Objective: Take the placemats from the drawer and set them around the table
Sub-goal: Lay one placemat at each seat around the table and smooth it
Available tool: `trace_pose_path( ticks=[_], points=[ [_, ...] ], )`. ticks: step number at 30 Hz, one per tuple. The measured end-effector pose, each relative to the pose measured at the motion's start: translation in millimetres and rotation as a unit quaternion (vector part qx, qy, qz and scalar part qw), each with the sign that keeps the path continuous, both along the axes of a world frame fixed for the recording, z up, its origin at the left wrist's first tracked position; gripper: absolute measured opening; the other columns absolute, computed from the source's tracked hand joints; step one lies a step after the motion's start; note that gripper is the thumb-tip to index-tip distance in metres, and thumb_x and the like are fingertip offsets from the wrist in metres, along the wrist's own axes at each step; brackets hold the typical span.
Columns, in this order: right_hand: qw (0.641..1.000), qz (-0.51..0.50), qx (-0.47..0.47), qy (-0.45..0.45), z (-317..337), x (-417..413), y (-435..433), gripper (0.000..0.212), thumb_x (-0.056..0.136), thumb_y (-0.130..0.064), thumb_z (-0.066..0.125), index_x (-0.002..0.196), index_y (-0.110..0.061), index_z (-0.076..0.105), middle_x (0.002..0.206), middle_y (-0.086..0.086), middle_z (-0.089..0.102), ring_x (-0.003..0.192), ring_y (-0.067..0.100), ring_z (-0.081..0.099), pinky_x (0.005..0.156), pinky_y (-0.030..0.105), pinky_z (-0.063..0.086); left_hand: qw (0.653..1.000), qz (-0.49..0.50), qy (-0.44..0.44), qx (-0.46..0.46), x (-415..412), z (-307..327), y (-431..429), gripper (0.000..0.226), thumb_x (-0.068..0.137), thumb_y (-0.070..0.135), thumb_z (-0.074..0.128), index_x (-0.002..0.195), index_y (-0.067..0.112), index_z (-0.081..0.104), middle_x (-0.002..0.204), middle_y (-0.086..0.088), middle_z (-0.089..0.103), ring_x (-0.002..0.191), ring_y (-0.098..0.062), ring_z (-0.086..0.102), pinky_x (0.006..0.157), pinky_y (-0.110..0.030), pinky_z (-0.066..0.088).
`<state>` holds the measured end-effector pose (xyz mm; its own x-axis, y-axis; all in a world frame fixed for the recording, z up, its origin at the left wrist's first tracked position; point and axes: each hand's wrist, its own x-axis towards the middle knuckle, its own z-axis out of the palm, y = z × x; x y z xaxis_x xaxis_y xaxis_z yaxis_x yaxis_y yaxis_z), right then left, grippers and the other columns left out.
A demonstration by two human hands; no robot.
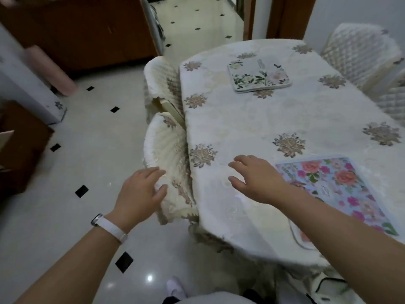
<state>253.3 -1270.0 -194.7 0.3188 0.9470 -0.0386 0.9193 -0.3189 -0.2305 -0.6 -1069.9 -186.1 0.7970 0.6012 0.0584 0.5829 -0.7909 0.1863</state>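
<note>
Two placemats lie on the table (252, 128), which wears a cream cloth with brown flower motifs. A white placemat with green leaves (258, 76) sits at the far side. A blue placemat with pink roses (337, 189) lies at the near right, partly under my right forearm. A further white-edged mat (302, 236) peeks out below that forearm. My right hand (256, 178) hovers over the cloth left of the blue mat, fingers spread, holding nothing. My left hand (140, 191) is open at the covered back of the nearest chair (166, 154), touching its fabric.
A second covered chair (162, 82) stands further along the table's left side, and quilted chairs (361, 55) line the right. A dark wood cabinet (83, 29) fills the upper left. White tiled floor (87, 150) with black diamonds lies to the left.
</note>
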Motion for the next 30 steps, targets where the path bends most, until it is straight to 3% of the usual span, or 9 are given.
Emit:
trace_pose_path(
  ticks=[3,8,15,21,25,30],
  points=[
    [1.000,0.029,0.002,-0.001,13,-54,56,0.051,0.093,-0.049,0.040,0.131,-0.019,0.057,0.136,0.007,0.055,0.119,0.029,0.054,0.093,0.040,0.046,0.999,0.040,-0.024,-0.025,-67,-4,36,0.057,0.085,0.052,0.040,0.124,0.019,0.064,0.127,-0.003,0.064,0.116,-0.024,0.057,0.096,-0.040,0.045],
    [0.995,0.096,-0.008,-0.024,31,-146,151,0.055,0.094,-0.051,0.037,0.138,-0.022,0.052,0.145,0.006,0.049,0.128,0.027,0.049,0.101,0.042,0.044,0.991,0.107,-0.048,-0.064,-173,-23,94,0.058,0.086,0.053,0.038,0.128,0.021,0.062,0.132,0.001,0.061,0.121,-0.022,0.054,0.099,-0.042,0.044],
    [0.987,0.154,-0.020,-0.032,31,-242,256,0.051,0.095,-0.047,0.047,0.140,-0.022,0.050,0.147,0.006,0.045,0.132,0.025,0.044,0.105,0.038,0.039,0.982,0.164,-0.054,-0.075,-272,-27,154,0.060,0.085,0.055,0.035,0.130,0.023,0.060,0.136,0.002,0.058,0.125,-0.020,0.050,0.102,-0.042,0.042],
    [0.981,0.185,-0.034,-0.036,28,-267,305,0.063,0.087,-0.055,0.030,0.131,-0.019,0.058,0.138,0.010,0.055,0.122,0.030,0.054,0.098,0.040,0.045,0.970,0.192,-0.069,-0.131,-305,-33,184,0.072,0.080,0.066,0.026,0.138,0.032,0.050,0.146,0.011,0.045,0.135,-0.012,0.035,0.109,-0.031,0.026],
    [0.982,0.185,-0.035,-0.020,20,-260,337,0.059,0.088,-0.054,0.032,0.127,-0.019,0.061,0.131,0.008,0.059,0.115,0.028,0.058,0.091,0.038,0.048,0.968,0.195,-0.077,-0.140,-297,-36,210,0.068,0.082,0.064,0.027,0.137,0.032,0.052,0.146,0.009,0.046,0.134,-0.012,0.037,0.109,-0.032,0.028],
    [0.979,0.196,-0.049,0.010,-4,-255,393,0.062,0.088,-0.056,0.029,0.128,-0.021,0.060,0.132,0.005,0.058,0.115,0.027,0.057,0.094,0.039,0.047,0.972,0.188,-0.055,-0.131,-280,-40,255,0.066,0.084,0.062,0.028,0.136,0.030,0.053,0.145,0.007,0.048,0.133,-0.014,0.039,0.107,-0.032,0.030]
  ],
)
